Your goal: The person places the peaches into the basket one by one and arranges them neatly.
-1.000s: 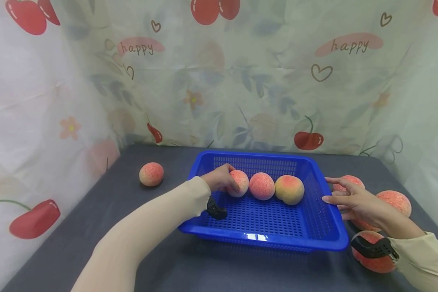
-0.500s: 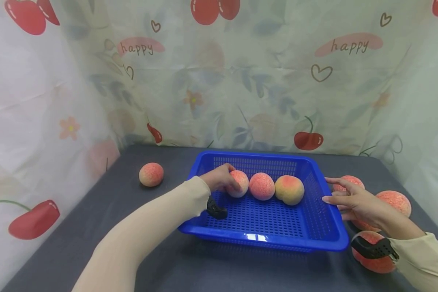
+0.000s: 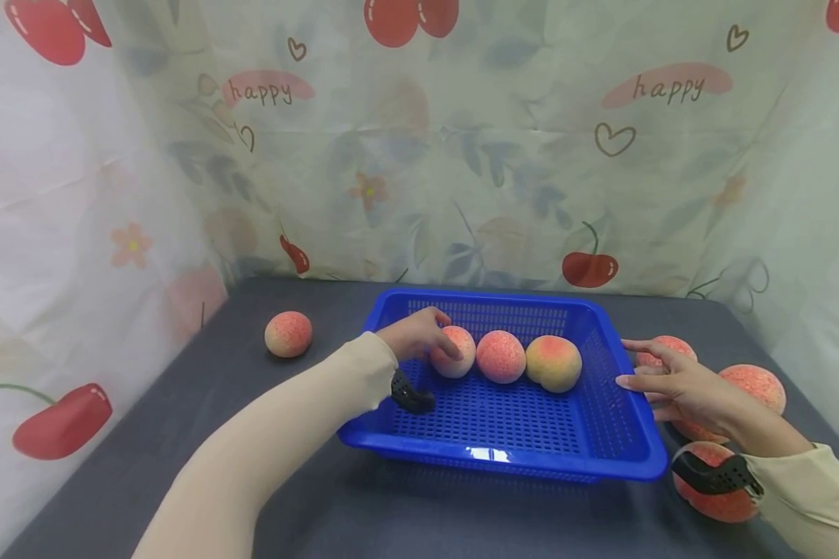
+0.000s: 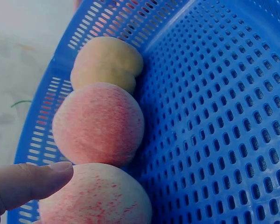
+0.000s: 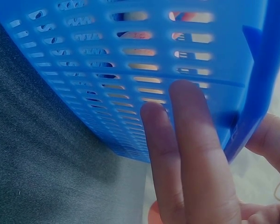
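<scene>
A blue mesh basket [image 3: 503, 458] stands on the dark table and holds three peaches in a row. My left hand [image 3: 419, 335] curls over the leftmost peach [image 3: 460, 354]; in the left wrist view the thumb [image 4: 23, 184] lies against that peach [image 4: 98, 200]. Beside it are a pink peach [image 3: 501, 356] [image 4: 99, 123] and a yellower peach [image 3: 554, 362] [image 4: 107, 63]. My right hand [image 3: 671, 380] rests with straight fingers [image 5: 191, 154] against the basket's right outer wall [image 5: 107, 60], holding nothing.
One peach [image 3: 288, 334] lies alone on the table left of the basket. Three more peaches lie right of it: one [image 3: 671, 345] behind my right hand, one [image 3: 758, 388] beyond it, one [image 3: 716, 497] under my wrist. Patterned cloth walls enclose the table.
</scene>
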`<state>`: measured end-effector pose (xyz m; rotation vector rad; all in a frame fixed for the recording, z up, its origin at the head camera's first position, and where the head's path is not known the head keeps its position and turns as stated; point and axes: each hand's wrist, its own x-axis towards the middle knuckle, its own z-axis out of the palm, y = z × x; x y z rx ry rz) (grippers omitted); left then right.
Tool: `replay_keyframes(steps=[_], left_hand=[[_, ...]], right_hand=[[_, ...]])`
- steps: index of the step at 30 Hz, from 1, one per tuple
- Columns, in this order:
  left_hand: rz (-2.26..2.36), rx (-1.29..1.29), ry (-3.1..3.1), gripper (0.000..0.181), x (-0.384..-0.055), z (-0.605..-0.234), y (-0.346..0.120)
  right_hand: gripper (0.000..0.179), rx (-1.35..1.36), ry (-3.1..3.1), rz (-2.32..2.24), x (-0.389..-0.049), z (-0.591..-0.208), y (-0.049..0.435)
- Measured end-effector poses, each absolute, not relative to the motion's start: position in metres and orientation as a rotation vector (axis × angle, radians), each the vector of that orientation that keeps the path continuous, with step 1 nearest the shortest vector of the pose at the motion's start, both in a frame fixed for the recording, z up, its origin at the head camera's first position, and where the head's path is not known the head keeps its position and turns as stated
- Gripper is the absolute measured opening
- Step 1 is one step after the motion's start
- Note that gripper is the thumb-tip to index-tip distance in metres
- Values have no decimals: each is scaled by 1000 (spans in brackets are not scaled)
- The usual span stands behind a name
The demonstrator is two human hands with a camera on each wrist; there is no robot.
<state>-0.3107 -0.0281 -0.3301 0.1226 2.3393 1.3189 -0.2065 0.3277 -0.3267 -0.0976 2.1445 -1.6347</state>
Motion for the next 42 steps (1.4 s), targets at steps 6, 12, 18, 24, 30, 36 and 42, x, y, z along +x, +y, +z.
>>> replay_keyframes(steps=[6, 12, 18, 24, 30, 36, 42], left_hand=[[1302, 140, 2350, 70, -311, -319, -34], [1339, 152, 2315, 69, -311, -304, -40], [1432, 184, 2259, 70, -307, -288, -50], [1567, 216, 2158, 67, -303, -274, -68], [1677, 271, 2068, 62, -299, -261, -90], [1796, 303, 2007, 61, -294, -249, -110], [1891, 301, 2030, 56, -293, -247, -134]], right_hand=[[88, -105, 2164, -1624, -206, -326, 327], [87, -113, 2173, -1618, -206, -327, 327], [87, -120, 2179, -1607, -206, -327, 327], [86, -123, 2168, -1602, -207, -327, 328], [85, -119, 2166, -1599, -207, -328, 328], [85, -116, 2153, -1610, -207, -327, 328], [86, -107, 2161, -1602, -207, -328, 327]])
